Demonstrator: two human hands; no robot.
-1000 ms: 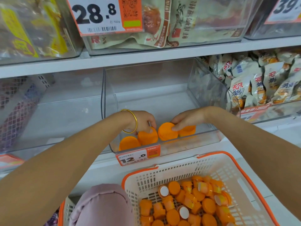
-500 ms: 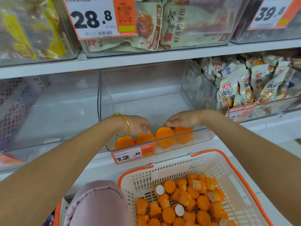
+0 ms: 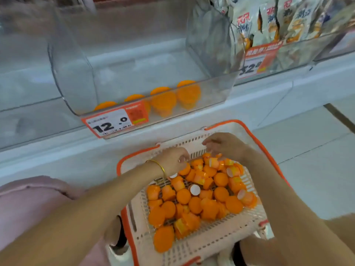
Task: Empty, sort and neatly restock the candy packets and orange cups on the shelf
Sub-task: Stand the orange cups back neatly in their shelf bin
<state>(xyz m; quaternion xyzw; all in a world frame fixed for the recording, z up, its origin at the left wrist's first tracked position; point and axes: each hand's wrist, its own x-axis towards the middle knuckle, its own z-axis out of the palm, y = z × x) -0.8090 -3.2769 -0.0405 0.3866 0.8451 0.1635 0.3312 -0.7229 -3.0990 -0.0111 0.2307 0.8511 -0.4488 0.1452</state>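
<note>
Left hand (image 3: pixel 172 160) and right hand (image 3: pixel 225 145) hover curled over cups (image 3: pixel 183 195) at the basket's (image 3: pixel 194 244) shelf-side end; whether the fingers (image 3: pixel 209 149) grip any is unclear.

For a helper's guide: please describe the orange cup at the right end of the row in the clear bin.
Find the clear shelf bin with the 12.0 price tag on its front. Four orange cups sit in a row behind its front wall. The rightmost cup is farthest from the tag, with no cup on its right.
</note>
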